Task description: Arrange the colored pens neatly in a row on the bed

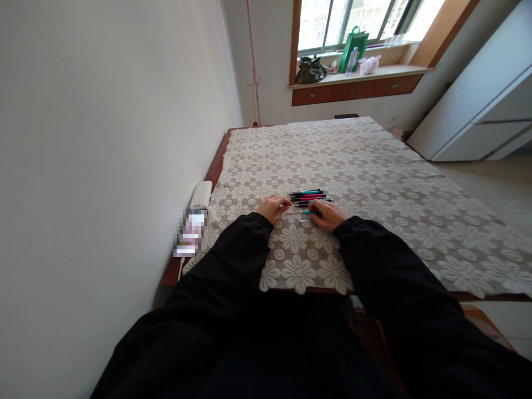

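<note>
Several pens (308, 195), with black, teal and red barrels, lie side by side on the lace tablecloth (298, 271), just beyond my hands. My right hand (328, 215) is closed around a pen part with a teal end (307, 211); the fingers cover the rest of it. From that end a thin white rod (296, 211) runs toward my left hand (274, 208). The left fingertips are pinched close to the rod, and what they hold is too small to make out. A small clear piece (305, 221) lies on the cloth below the teal end.
A white box-shaped device (201, 195) and a blurred-out phone (191, 235) with a white cable lie along the left table edge by the wall (103, 138). Beyond the table, a windowsill (390, 71) holds bags and a bottle. A white cabinet (469, 94) stands at right.
</note>
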Available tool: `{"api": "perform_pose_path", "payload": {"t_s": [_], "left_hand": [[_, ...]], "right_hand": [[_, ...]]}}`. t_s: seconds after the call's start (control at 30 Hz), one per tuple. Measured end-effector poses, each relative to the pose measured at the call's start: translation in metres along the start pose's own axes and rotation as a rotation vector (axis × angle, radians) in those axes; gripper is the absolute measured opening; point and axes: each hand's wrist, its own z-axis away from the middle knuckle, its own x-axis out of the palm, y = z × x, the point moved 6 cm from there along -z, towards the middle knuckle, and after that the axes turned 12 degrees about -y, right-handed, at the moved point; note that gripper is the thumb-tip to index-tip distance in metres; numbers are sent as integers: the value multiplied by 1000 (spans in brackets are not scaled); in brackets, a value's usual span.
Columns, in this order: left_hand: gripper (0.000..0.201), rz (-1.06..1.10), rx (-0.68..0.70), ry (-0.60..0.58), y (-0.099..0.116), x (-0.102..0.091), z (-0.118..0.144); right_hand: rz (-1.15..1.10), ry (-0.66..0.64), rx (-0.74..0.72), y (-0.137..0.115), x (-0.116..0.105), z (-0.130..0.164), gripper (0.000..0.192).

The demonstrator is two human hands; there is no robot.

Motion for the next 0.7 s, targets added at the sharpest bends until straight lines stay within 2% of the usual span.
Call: {"api": "perform_pose_path", "payload": {"t_s": [0.07,0.2,0.6,0.7], "left_hand": [[19,-12,16,-2,1,-1,0],[19,-25,31,-5,2,-1,0],[11,-13,45,-42,-2,5,0],[10,-17,35,-64,-4,7,-2]], "right_hand": [[-10,6,5,3,1,0,21],[-1,1,-75,0,2,0,32],[5,-23,-2,2,4,1,27],[22,-60,-16,1,5,0,32]]}}
